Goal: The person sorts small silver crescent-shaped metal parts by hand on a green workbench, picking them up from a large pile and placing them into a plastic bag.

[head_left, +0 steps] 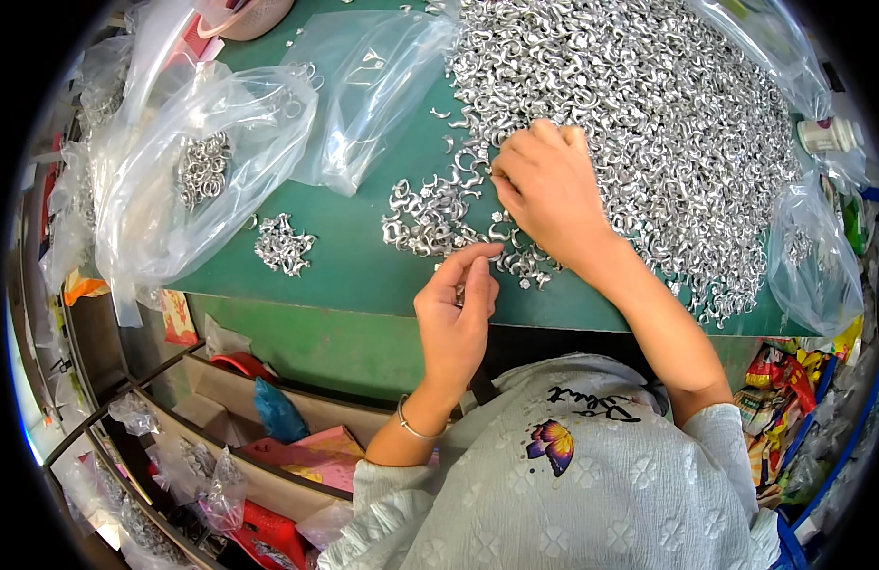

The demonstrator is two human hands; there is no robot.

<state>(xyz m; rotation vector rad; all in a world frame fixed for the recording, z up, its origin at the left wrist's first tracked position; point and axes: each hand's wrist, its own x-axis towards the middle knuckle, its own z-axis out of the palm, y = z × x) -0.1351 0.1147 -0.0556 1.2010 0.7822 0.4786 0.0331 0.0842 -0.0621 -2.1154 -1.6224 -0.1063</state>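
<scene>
My left hand [458,302] is closed near the table's front edge, thumb and forefinger pinching a small silver metal piece [496,254]. More silver seems to show inside its curled fingers. Farther up, my right hand [551,185] rests at the left border of a large heap of small curved silver metal pieces [687,142]. Its fingers are bent downward and together, and whatever they grip is hidden beneath them. Left of that hand lies a smaller pile of silver pieces [425,220]. A separate little cluster of silver pieces [284,247] sits farther left.
Clear plastic bags, one holding silver rings [205,168], cover the left of the green table [349,271]. A pink basket [254,19] stands at the back left. On the right are a white bottle [831,135] and another clear bag [815,252]. Below left is an open drawer [306,475].
</scene>
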